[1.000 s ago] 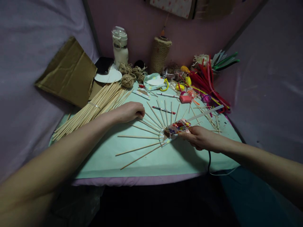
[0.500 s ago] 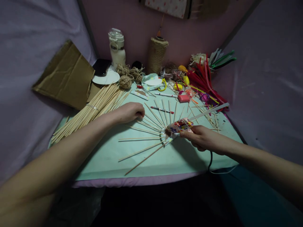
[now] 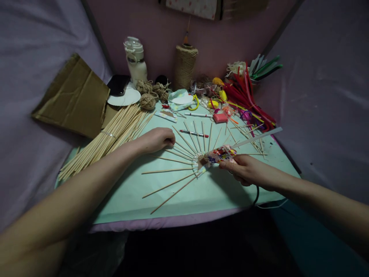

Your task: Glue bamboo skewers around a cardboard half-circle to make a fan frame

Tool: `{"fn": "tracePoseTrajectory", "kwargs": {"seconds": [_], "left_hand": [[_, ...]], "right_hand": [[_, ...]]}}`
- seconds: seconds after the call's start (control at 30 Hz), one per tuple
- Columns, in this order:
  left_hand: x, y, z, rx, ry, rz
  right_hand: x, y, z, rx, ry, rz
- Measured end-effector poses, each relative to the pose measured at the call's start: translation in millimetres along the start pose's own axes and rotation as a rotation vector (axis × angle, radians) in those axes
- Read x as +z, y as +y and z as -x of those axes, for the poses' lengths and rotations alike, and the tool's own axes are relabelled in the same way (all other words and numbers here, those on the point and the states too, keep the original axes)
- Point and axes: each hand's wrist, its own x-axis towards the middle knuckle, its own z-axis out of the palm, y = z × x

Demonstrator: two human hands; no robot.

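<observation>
Left arm's reaching across the table, with the left hand (image 3: 158, 139) curling its fingers in by the wooden sticks (image 3: 170, 171); can't tell if it's pinching one. Right hand (image 3: 245, 168) is wrapping around a patterned glue gun (image 3: 221, 154), which is pointing left and partly covering the small disc (image 3: 196, 164) those sticks are fanning out from. A red-tipped pen (image 3: 193, 133) is lying among the upper sticks. Behind, a white bottle (image 3: 137, 65) is standing near twine balls (image 3: 148, 102), contents too unclear to call.
</observation>
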Motion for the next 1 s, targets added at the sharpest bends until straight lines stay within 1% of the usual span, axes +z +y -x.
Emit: {"fn": "tracePoseTrajectory", "kwargs": {"seconds": [0.17,0.27,0.4,0.7,1.0], "left_hand": [[2.8,2.9,-0.1,-0.007,0.000,0.012],[5.7,2.0,0.2,0.001,0.008,0.023],[8.3,-1.1,-0.6,0.029,0.013,0.036],[11.5,-5.9,-1.5,0.061,-0.032,0.001],[12.2,-3.5,2.2,0.104,0.001,-0.001]], "right_hand": [[0.7,0.1,0.6,-0.001,-0.005,0.007],[1.0,0.3,0.8,-0.018,-0.021,0.004],[1.3,1.0,1.2,-0.011,-0.005,0.020],[0.8,1.2,0.7,-0.011,0.001,0.020],[2.5,3.5,-0.6,-0.027,0.018,0.005]]}}
